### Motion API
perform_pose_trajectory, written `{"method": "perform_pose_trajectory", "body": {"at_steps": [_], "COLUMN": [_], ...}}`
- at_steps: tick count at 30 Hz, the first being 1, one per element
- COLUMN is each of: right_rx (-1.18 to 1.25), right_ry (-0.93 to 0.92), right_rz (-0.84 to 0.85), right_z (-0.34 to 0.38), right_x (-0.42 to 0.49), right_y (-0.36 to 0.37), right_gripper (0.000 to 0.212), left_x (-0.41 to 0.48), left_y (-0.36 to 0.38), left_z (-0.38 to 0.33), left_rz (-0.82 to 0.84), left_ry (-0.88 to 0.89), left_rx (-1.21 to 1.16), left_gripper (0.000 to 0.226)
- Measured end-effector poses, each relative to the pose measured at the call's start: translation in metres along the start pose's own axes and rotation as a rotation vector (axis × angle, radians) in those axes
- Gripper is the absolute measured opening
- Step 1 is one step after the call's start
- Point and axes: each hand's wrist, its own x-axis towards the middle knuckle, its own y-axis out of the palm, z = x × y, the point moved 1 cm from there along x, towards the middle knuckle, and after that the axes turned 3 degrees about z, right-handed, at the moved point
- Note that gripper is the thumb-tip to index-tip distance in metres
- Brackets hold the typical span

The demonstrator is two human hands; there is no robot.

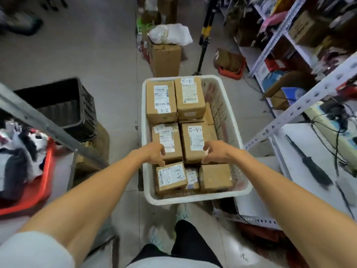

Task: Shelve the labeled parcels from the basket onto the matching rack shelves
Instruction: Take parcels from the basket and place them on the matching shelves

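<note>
Cardboard lies under both hands inside the white basket (193, 199). The left hand (154, 153), fingers loosely curled and clasping nothing, hovers at the near end of the left A-2 parcel (167, 140). The right hand (214, 152), likewise half-open, hovers at the right A-2 parcel (195, 140). A-1 parcels (171, 177) fill the basket's near end, and a rack (301, 104) stands to its right.

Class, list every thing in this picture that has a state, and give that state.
White plastic basket: upright on floor, holding parcels.
Brown cardboard parcels: closed, packed in basket.
Black plastic crate: upright, top open.
Left hand: fingers loosely curled over parcels, nothing lifted.
Right hand: fingers loosely curled over parcels, nothing lifted.
</note>
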Motion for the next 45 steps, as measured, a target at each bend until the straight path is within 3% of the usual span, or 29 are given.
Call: {"method": "perform_pose_trajectory", "body": {"at_steps": [8,13,18,24,29,32,34,38,42,45], "right_rx": [0.051,0.031,-0.010,-0.036,-0.002,0.009,0.060,0.172,0.314,0.477], "right_ry": [-0.096,-0.095,-0.046,-0.014,-0.032,-0.107,-0.127,-0.153,-0.149,-0.145], "right_rz": [0.056,0.242,0.314,0.326,0.205,0.092,0.107,0.155,0.051,-0.051], "right_z": [-0.007,-0.017,-0.041,-0.058,-0.045,-0.025,-0.011,0.008,0.016,0.012], "right_x": [0.096,0.123,0.129,0.135,0.135,0.131,0.126,0.115,0.100,0.088], "right_y": [-0.004,0.058,0.101,0.110,0.094,0.075,0.061,0.033,-0.006,-0.031], "right_gripper": [0.054,0.055,0.051,0.047,0.044,0.066,0.085,0.088,0.088,0.096], "left_x": [0.061,0.090,0.108,0.116,0.097,0.079,0.069,0.049,0.031,0.016], "left_y": [0.040,0.110,0.144,0.151,0.121,0.085,0.059,0.007,-0.030,-0.047], "left_z": [0.010,0.027,0.037,0.034,0.027,0.019,0.011,-0.008,-0.024,-0.046], "left_rz": [-0.015,0.020,0.019,-0.085,-0.068,-0.077,-0.140,-0.273,-0.314,-0.465], "left_ry": [-0.084,-0.107,-0.192,-0.198,0.053,0.214,0.331,0.463,0.470,0.442], "left_rx": [-0.018,0.094,0.164,0.297,0.226,0.215,0.228,0.340,0.385,0.349], "left_gripper": [0.061,0.089,0.129,0.111,0.112,0.117,0.109,0.099,0.099,0.101]}}
